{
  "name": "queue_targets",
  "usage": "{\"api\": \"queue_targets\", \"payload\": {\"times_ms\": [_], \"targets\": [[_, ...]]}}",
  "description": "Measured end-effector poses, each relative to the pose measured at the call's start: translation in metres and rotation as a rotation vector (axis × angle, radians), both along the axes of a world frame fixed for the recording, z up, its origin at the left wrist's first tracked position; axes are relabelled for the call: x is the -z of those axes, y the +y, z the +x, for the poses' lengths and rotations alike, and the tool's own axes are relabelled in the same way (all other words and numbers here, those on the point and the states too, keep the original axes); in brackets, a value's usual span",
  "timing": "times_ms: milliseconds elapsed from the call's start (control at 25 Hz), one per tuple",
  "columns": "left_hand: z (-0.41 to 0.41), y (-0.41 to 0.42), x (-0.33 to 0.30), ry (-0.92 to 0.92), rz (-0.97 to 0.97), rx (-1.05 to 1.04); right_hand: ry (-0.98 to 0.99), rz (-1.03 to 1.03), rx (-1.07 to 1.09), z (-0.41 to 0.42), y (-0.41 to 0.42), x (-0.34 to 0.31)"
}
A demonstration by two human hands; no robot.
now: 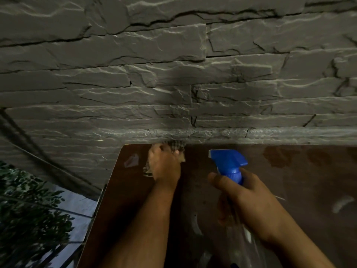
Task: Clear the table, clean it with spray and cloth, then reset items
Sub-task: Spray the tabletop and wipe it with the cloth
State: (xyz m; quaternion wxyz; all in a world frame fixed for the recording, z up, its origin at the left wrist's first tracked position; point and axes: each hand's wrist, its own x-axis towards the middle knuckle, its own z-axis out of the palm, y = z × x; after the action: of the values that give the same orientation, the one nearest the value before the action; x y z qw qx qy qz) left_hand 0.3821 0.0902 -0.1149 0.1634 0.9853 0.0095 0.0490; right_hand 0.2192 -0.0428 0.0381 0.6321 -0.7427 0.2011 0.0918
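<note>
The left hand (166, 165) presses down on a checked cloth (174, 145) at the far left corner of the brown table (289, 190), toward eleven o'clock from the person; the cloth bunches under the palm and peeks out past the fingers at twelve o'clock and beside the wrist at nine. It looks soft, light and limp, best worked under a flat palm. The right hand (249, 202) is wrapped around the neck of a spray bottle (229, 163), at about one o'clock, blue nozzle pointing left toward the cloth. The clear body looks light and possibly slick; the neck is the sure hold. Wet patches glisten at two o'clock.
</note>
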Motion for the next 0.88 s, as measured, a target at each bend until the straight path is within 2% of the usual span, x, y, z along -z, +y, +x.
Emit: {"api": "queue_targets", "payload": {"times_ms": [80, 160, 200, 280, 320, 360, 480, 520, 640, 680, 800, 840, 880], "targets": [[-0.035, -0.016, 0.006, -0.058, -0.035, 0.299, -0.006, 0.043, -0.006, -0.002, 0.002, -0.003], [-0.041, 0.003, 0.018, -0.112, 0.088, 0.527, 0.007, 0.076, -0.009, -0.005, 0.0, -0.006], [-0.023, 0.015, 0.021, -0.072, 0.091, 0.439, 0.004, 0.073, 0.004, -0.006, -0.004, -0.006], [0.005, 0.022, 0.015, -0.018, -0.073, 0.059, -0.01, 0.024, 0.015, -0.006, -0.013, -0.003], [0.006, 0.014, 0.008, -0.006, -0.135, -0.02, -0.016, 0.001, 0.019, -0.006, -0.016, -0.001], [0.0, 0.003, 0.005, -0.012, -0.14, 0.032, -0.018, -0.006, 0.035, -0.006, -0.017, -0.002], [-0.036, -0.005, 0.008, 0.027, -0.135, 0.462, -0.027, 0.05, 0.043, -0.008, -0.017, -0.005], [-0.032, 0.004, 0.007, 0.024, -0.095, 0.499, -0.025, 0.05, 0.062, -0.01, -0.017, -0.005], [-0.008, 0.01, 0.005, -0.038, -0.1, 0.107, -0.024, 0.017, 0.085, -0.011, -0.022, 0.0], [-0.012, 0.0, 0.001, -0.034, -0.114, 0.085, -0.024, 0.003, 0.098, -0.011, -0.024, 0.001], [-0.055, -0.022, 0.008, 0.011, -0.087, 0.434, -0.014, 0.027, 0.081, -0.016, -0.029, 0.0], [-0.061, -0.015, 0.01, -0.004, -0.028, 0.504, -0.015, 0.032, 0.082, -0.018, -0.029, 0.001], [-0.053, -0.004, 0.007, -0.029, 0.031, 0.489, -0.019, 0.038, 0.083, -0.021, -0.03, 0.003]]}}
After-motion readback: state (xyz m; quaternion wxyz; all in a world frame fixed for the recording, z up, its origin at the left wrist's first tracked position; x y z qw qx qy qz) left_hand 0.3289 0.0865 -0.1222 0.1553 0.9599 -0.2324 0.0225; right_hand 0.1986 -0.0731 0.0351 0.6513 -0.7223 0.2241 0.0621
